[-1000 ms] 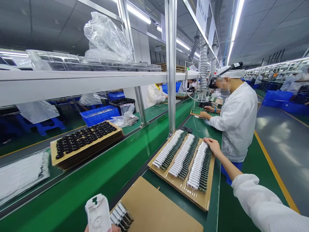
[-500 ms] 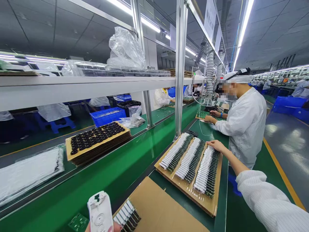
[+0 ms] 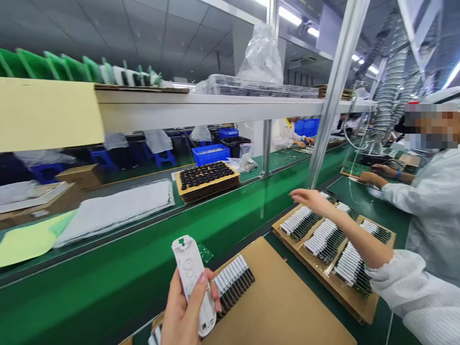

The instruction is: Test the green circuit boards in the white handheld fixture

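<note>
Left hand (image 3: pixel 189 306) gripping white casing (image 3: pixel 190 262), boards (image 3: pixel 318 239) on cardboard tray (image 3: pixel 321 271)

Landmark: one cardboard sheet (image 3: pixel 287 302). Across its middle: bare surface, where we could pass a hand low. Along its left edge: a row of white-and-black parts (image 3: pixel 235 278), blocking a low sweep; beside them, our left hand (image 3: pixel 190 302) gripping a white plastic shell (image 3: pixel 192 273). Beyond that edge: a long green strip (image 3: pixel 125 268), passable lengthwise. Right of the sheet: a narrow gap, then a loaded cardboard tray (image 3: pixel 366 309), our right forearm (image 3: pixel 359 235) overhead. Farther beyond: a metal post (image 3: pixel 336 96), obstructing; a white shelf (image 3: pixel 215 112), limiting height.
</note>
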A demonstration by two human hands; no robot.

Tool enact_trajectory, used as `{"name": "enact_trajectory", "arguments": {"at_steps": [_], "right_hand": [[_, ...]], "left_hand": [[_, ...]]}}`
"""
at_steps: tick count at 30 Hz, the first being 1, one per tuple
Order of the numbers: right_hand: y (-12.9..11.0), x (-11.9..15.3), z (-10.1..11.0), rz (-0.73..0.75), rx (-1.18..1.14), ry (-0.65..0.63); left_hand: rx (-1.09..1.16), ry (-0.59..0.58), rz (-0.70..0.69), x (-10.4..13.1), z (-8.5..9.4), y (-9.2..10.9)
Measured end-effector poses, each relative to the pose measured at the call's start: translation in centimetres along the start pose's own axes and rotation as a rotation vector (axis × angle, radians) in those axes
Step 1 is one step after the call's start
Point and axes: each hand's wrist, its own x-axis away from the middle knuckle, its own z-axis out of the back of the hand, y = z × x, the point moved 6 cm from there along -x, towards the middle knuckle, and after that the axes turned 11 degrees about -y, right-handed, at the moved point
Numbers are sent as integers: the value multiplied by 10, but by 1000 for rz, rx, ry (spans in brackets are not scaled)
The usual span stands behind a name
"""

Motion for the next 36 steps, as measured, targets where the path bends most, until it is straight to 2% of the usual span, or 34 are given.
{"name": "enact_trajectory", "arguments": {"at_steps": [3, 6, 8, 10, 13, 15, 18, 22, 26, 28, 31, 34, 36], "right_hand": [[-88, -18, -81, 177, -56, -178], [-151, -23, -158, 219, -82, -254], [-180, -25, -201, 192, -79, -304], [-198, -25, -231, 148, -81, -323], [-210, -23, -250, 96, -136, -307], [-211, -22, -245, 84, -214, -285], [-206, -18, -219, 108, -390, -245], [-202, 4, -159, 206, -647, -190], [-203, 46, -93, 309, -814, -85], [-207, 69, -70, 374, -933, -68], [-214, 92, -63, 388, -1008, -170], [-217, 100, -75, 353, -973, -274], [-215, 101, -82, 342, -925, -292]], "left_hand": [[-1, 10, -8, 4, 8, 5], [20, 45, -37, 6, 16, 7], [28, 63, -44, 6, 19, 7], [29, 51, -38, 7, 18, 6], [25, 9, -45, 6, 14, 2], [31, -11, -45, 5, 12, -2], [42, -36, -55, 2, 10, -6], [14, -101, -44, 2, 4, -9], [-37, -173, 12, 4, -4, -13], [-58, -230, 31, 4, -9, -16], [-61, -293, 57, 5, -17, -21], [-56, -315, 105, 6, -24, -24], [-49, -328, 133, 9, -29, -24]]}}
